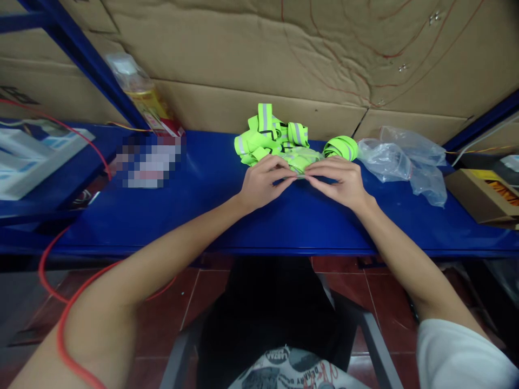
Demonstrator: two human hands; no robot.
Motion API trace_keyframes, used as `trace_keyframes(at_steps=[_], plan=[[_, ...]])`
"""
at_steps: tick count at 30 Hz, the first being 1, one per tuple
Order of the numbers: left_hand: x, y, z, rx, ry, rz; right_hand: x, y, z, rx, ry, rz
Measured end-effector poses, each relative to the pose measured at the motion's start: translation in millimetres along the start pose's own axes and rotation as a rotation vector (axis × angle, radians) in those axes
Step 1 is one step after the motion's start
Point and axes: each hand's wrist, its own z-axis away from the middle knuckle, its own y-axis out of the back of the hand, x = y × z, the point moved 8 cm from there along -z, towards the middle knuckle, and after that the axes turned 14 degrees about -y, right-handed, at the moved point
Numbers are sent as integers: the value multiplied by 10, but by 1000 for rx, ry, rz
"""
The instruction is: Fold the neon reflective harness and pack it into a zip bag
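My left hand (265,181) and my right hand (340,179) meet over the blue table, fingertips pinched along one edge of a clear plastic bag (302,174). Lime-yellow material (302,160) shows through or just behind the bag; I cannot tell whether it is inside. Behind my left hand lies a loose heap of lime-yellow reflective straps (253,141) with grey stripes and black buckles. A rolled lime-yellow strap (341,146) sits just beyond my right hand. My fingers hide part of the bag.
Several clear plastic bags (389,159) lie to the right, near an open cardboard box (480,194). A bottle with yellow contents (141,97) stands at the back left. Cardboard (227,59) lines the back of the blue table (194,216). A red hose (60,324) hangs at the left.
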Motion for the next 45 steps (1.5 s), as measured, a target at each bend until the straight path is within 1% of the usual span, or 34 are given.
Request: trace_keyframes(at_steps=[3, 9, 14, 18, 22, 25, 30, 36, 39, 42, 45], plan=[[-4, 2, -5, 0, 2, -5, -12, 24, 5, -1, 12, -23], [18, 23, -2, 42, -22, -3, -25, 15, -1, -64, 17, -24], [-9, -18, 7, -20, 28, -20, -35, -16, -5, -62, 16, -21], [13, -29, 6, -38, -2, -33, -10, -62, 5, -57, 14, 13], [38, -18, 8, 10, -34, -29, -31, -91, 19, -62, 65, 22], [37, -6, 4, 49, -31, -3, -29, -83, 15, -56, 62, 14], [42, -15, -19, 5, -35, 39, -15, -73, 10, -20, 45, 1], [103, -40, -22, -55, -96, -50, 37, -157, 25, -24, 27, 34], [74, -70, -23, -67, -61, -11, 85, -156, 28, -40, 19, 57], [19, -61, -17, -60, -18, 38, 108, -133, 26, -38, 11, 60], [19, -61, -5, -96, -55, 30, 99, -144, 28, -24, -1, 77]])
